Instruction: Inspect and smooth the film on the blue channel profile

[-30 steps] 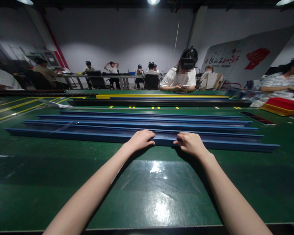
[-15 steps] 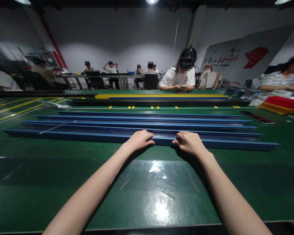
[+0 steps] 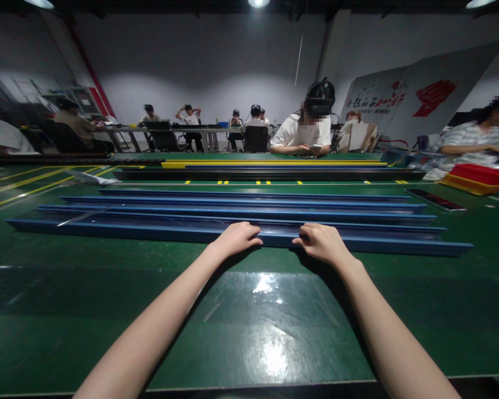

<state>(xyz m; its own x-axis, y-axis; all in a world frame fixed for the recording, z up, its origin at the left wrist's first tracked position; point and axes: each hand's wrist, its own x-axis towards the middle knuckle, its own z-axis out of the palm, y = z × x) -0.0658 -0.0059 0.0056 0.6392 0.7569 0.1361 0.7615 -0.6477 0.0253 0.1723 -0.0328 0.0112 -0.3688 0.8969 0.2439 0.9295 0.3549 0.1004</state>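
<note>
hands [image 3: 280, 241] — curled on long blue rail [image 3: 108, 229] | glossy green table [image 3: 249, 327]

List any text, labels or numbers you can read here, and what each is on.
White banner on the right wall: a line of dark brush characters beside a red fist graphic, too blurred to read.
Blue rails under the left hand and right hand: no print visible.
Red bin: no label visible.
Green table: only yellow line marks, no text.

White banner [image 3: 403, 105] at 2 o'clock, leaning on wall: dark handwritten-style characters beside red fist emblem, too blurred to read. No other legible text, labels, numbers.
</note>
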